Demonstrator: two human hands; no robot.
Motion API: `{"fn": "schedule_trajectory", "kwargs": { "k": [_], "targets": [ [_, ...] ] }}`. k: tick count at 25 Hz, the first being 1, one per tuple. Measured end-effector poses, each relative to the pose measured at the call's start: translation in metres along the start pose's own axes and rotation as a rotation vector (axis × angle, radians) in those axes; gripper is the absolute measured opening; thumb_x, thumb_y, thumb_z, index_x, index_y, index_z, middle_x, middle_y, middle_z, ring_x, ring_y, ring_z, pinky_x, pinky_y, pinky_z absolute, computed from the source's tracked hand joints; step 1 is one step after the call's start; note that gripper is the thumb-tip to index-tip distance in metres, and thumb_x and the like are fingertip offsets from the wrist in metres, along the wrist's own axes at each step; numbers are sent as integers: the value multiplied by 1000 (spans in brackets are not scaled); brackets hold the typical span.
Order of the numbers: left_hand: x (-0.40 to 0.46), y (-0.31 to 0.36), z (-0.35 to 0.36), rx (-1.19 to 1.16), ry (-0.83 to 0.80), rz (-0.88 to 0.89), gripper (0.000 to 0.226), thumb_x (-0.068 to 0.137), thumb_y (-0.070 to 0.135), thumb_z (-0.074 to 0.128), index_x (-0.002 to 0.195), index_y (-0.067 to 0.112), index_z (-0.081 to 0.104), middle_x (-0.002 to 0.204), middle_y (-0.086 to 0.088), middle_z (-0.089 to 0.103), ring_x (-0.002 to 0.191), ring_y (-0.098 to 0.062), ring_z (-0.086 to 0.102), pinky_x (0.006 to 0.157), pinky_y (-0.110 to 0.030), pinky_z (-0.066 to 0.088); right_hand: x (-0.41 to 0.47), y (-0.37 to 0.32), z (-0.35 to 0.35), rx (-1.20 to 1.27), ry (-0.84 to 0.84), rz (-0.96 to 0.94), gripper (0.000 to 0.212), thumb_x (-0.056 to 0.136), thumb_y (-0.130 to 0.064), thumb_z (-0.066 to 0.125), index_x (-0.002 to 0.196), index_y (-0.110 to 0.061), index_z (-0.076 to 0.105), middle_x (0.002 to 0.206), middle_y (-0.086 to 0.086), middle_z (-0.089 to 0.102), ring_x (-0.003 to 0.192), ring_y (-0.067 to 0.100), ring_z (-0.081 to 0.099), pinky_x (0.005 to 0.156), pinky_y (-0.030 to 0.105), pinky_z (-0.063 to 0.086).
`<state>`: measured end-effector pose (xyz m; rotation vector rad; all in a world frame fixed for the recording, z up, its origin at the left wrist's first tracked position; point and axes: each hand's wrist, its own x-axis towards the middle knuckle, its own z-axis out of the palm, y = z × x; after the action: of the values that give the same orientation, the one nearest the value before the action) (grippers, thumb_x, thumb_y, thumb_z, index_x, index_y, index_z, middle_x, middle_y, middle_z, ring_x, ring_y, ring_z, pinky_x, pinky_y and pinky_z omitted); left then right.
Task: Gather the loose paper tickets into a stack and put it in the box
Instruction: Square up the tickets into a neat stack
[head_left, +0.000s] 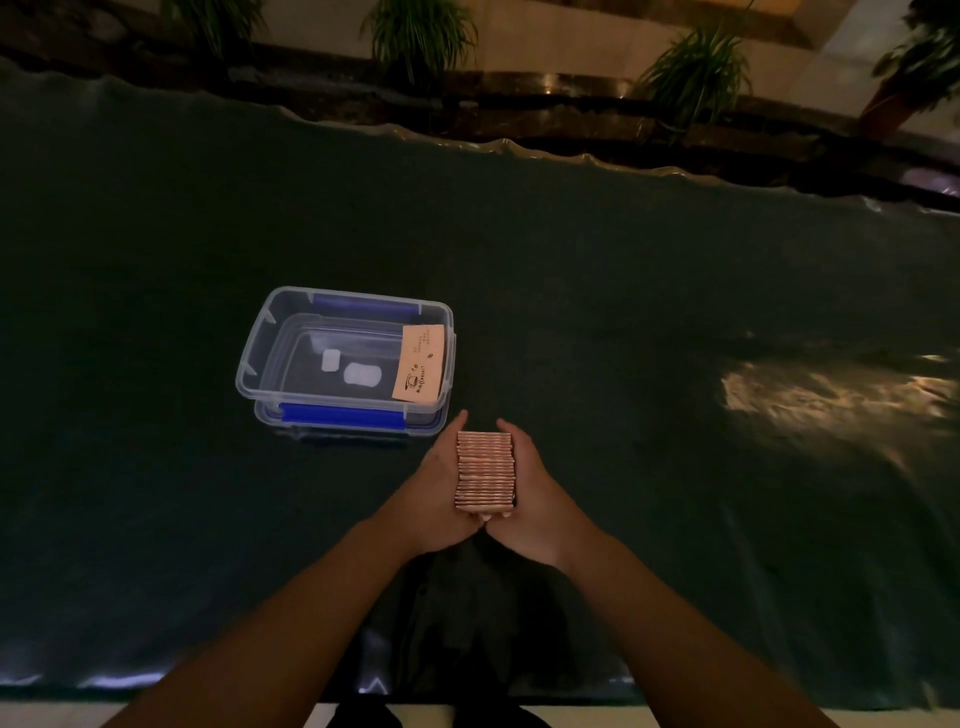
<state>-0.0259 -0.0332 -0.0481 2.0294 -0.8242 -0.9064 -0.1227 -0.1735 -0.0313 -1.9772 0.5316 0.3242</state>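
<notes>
— What is seen around the work, and is anything in the way?

— A clear plastic box (345, 364) with blue latches is set toward the middle of the table, just beyond the hands and a little to their left. One ticket (421, 364) is leaned inside it against the right wall, and two small white patches (353, 368) are seen on its floor. Nothing is placed between the hands and the box's near edge.

— And the surface and the room?

— The table (675, 312) is covered by a dark green cloth, lit dimly, with a bright reflection toward its right edge. Potted plants (421, 36) are lined up past the far edge, above a dark polished ledge.

— Where is the stack, and how is it held?

— The stack of tickets (484, 470) is held near the front edge, just short of the box's near right corner. It is pressed between the left hand (439, 499) and the right hand (537, 499), both closed against its sides. The tickets are pinkish, squared up, with their thin edges shown as fine stripes.
</notes>
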Motion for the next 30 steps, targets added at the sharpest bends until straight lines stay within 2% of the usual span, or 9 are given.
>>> {"fn": "schedule_trajectory", "kwargs": {
  "k": [4,7,9,13,17,21,24,27,30],
  "targets": [
    [2,-6,3,-78,-15,-69,126,74,35,92,162,33,2,158,5,39,146,-9,39,123,-36,27,0,4,0,15,-25,17,135,60,-48,83,169,-34,4,165,-2,42,148,12,47,127,42,37],
    [4,-3,-2,-94,-19,-100,70,83,24,86,137,39,44,150,4,50,138,-8,47,119,-34,31,4,5,1,60,-33,45,127,65,-35,89,167,-34,14,159,-5,50,143,10,51,125,42,39],
    [5,-4,-5,-119,26,-93,77,76,28,91,136,43,45,146,7,56,135,-7,51,119,-39,36,6,5,-1,87,-39,54,123,58,-39,88,164,-34,25,151,-8,57,138,9,57,120,38,43],
    [9,-3,-11,-203,0,-140,96,62,13,96,140,34,44,137,11,59,130,-10,54,106,-32,41,7,9,-9,187,-52,80,106,65,-10,92,153,-33,38,139,-10,64,133,12,63,115,39,51],
    [9,6,-12,-363,-37,-222,99,61,-1,91,136,38,40,127,17,59,125,-10,52,89,-26,48,0,15,-15,274,-29,98,89,70,-13,86,144,-41,44,141,-10,64,133,12,61,112,44,54],
    [8,9,-10,-521,-40,-281,93,66,-5,87,136,38,42,127,10,64,122,-13,58,92,-36,53,-10,23,-17,411,-28,127,82,70,-29,84,142,-41,47,141,-8,65,130,12,64,108,39,56],
    [7,12,-9,-564,-52,-280,92,69,-6,85,139,38,43,129,7,66,123,-13,59,89,-34,53,-16,28,-17,457,-54,129,70,76,-25,81,136,-45,50,141,-8,66,130,12,64,104,36,56],
    [7,14,-9,-529,-46,-265,95,69,-6,84,139,39,40,129,11,63,127,-15,56,93,-35,52,-20,28,-22,461,-11,78,72,82,-23,83,143,-40,49,144,-14,62,140,12,57,110,34,53],
    [5,16,-8,-387,-30,-210,95,66,-2,87,136,40,37,131,14,59,132,-16,52,107,-45,49,-25,15,-33,397,93,-31,59,95,-22,76,147,-35,52,145,-18,57,142,4,50,111,29,48]
  ]
}}
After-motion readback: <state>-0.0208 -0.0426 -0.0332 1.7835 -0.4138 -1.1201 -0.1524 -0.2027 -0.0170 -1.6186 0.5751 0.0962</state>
